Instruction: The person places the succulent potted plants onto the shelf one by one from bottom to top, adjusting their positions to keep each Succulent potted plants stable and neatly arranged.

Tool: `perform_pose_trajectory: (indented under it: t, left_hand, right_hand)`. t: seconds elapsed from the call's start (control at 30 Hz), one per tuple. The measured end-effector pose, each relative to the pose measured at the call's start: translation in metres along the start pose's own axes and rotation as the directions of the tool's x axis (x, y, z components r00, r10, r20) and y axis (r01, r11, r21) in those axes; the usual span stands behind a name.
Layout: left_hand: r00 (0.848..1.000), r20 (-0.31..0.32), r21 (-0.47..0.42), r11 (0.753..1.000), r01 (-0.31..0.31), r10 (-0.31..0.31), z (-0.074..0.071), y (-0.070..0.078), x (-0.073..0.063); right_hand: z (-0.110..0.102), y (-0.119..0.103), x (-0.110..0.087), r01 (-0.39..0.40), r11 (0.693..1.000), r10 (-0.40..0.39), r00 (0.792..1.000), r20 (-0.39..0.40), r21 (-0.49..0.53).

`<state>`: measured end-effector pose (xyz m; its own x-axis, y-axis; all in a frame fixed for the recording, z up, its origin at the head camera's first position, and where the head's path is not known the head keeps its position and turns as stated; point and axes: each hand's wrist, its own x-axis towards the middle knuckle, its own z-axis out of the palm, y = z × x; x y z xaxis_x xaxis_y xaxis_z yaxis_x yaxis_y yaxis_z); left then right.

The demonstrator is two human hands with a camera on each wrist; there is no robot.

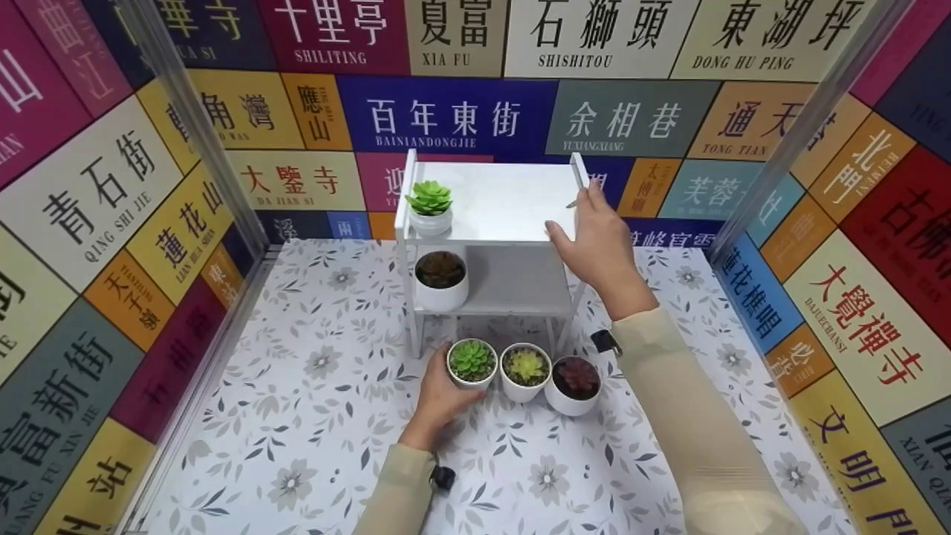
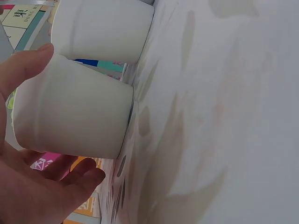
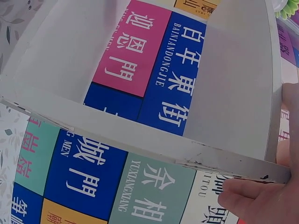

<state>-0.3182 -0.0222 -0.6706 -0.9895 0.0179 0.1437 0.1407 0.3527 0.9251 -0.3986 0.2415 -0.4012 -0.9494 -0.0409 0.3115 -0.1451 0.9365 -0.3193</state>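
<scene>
A small two-tier white shelf (image 1: 513, 197) stands on the patterned cloth. My right hand (image 1: 600, 241) grips its upper right side; in the right wrist view the fingers of that hand (image 3: 261, 198) lie along the shelf's edge (image 3: 224, 156). In front of the shelf, my left hand (image 1: 443, 390) holds a green succulent in a white pot (image 1: 472, 362), the leftmost of three in a row. The left wrist view shows the thumb on the pot wall (image 2: 77, 109) and the other fingers around its far side, with the pot's base at the cloth.
Beside the held pot stand a yellow-green succulent (image 1: 526, 368) and a dark red one (image 1: 577, 383). Another green succulent (image 1: 429, 204) sits on the shelf's top left, a brownish one (image 1: 441, 279) on the lower tier. Sign-printed walls (image 1: 446, 115) enclose the back and sides.
</scene>
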Motion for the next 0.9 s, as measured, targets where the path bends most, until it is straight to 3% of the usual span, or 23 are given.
perform_pose_trajectory:
  t: [0.3, 0.6, 0.9]
  left_hand:
    - [1.0, -0.001, -0.088, 0.996, 0.014, -0.014, 0.0046, -0.0007, 0.0021]
    - [0.999, -0.021, -0.098, 0.994, 0.038, -0.04, 0.0078, 0.0008, 0.0021]
    - [0.998, -0.053, -0.115, 0.993, 0.022, -0.028, 0.0103, 0.0019, 0.0015]
  right_hand:
    - [0.0014, 0.0016, 0.0014, -0.005, 1.0, 0.005, 1.0, 0.008, 0.018]
    - [0.003, 0.0019, 0.0018, -0.012, 1.0, 0.012, 1.0, 0.012, 0.019]
    - [0.0018, 0.002, 0.0001, -0.002, 0.999, 0.003, 1.0, -0.007, 0.045]
